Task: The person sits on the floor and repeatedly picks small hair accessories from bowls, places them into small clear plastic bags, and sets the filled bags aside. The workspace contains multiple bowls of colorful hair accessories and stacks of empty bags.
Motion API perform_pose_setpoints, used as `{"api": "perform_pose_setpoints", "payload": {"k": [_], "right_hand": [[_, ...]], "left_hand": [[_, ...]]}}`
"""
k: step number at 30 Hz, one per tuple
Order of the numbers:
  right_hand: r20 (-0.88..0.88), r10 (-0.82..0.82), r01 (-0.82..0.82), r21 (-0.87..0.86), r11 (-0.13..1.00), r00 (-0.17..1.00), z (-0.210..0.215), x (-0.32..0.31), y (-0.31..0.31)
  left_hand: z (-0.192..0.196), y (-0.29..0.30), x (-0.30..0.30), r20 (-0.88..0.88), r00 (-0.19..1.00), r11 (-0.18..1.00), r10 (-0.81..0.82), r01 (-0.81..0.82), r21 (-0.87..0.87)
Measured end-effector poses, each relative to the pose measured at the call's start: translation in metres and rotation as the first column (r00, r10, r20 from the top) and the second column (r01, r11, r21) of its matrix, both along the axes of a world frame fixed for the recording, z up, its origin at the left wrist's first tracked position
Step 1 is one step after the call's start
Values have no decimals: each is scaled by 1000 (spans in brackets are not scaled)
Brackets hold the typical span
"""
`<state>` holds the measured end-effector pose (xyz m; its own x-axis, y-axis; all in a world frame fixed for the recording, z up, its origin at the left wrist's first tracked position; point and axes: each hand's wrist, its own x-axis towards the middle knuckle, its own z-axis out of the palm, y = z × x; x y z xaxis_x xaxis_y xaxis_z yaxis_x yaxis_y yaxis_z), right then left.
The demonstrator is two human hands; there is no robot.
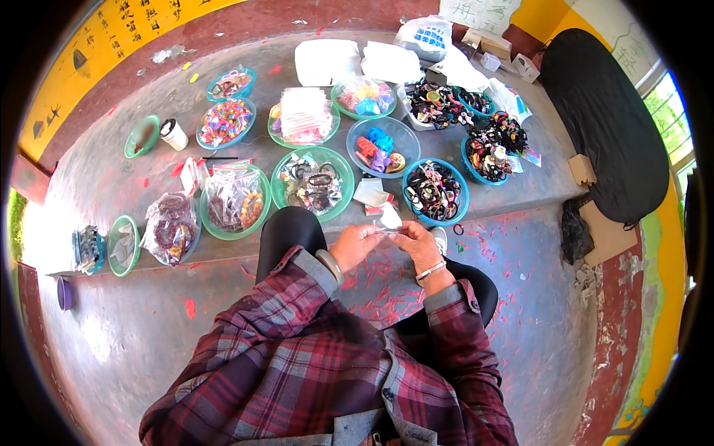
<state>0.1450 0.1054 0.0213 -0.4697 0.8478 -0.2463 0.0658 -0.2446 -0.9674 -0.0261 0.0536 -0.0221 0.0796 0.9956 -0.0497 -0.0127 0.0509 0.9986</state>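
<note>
Plaid sleeves, red and grey, fill the bottom of the frame, and both arms reach up to the middle. Left hand [355, 244] and right hand [416, 245] meet there. Their fingers are pinched shut on a small clear bag [387, 232] held between them, just above the knees. What is inside the bag is too small to tell.

Right above the hands lies a grey stone step [111, 186] with many bowls on it. A blue bowl of dark hair ties [435, 192] sits nearest, up and to the right. A green bowl with filled little bags [312, 182] sits just up and left of the hands. Another green bowl [234, 202] and a loose clear bag of dark beads [171, 227] lie farther left. More bowls of bright hair things sit along the top. A few flat bags [372, 195] lie near the hands.

Some bags look packed already, I think. Many loose ties sit in the bowls, so lots of work looks left.
</note>
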Motion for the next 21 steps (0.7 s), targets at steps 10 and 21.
{"api": "perform_pose_setpoints", "payload": {"k": [10,21], "right_hand": [[-24,84,-82,50,995,996,-8,-4,-6],[154,-21,10,71,997,988,-10,-13,-17]], "left_hand": [[32,-6,4,-557,771,951,308,-232,205],[34,-11,11,-787,440,886,432,-44,461]]}}
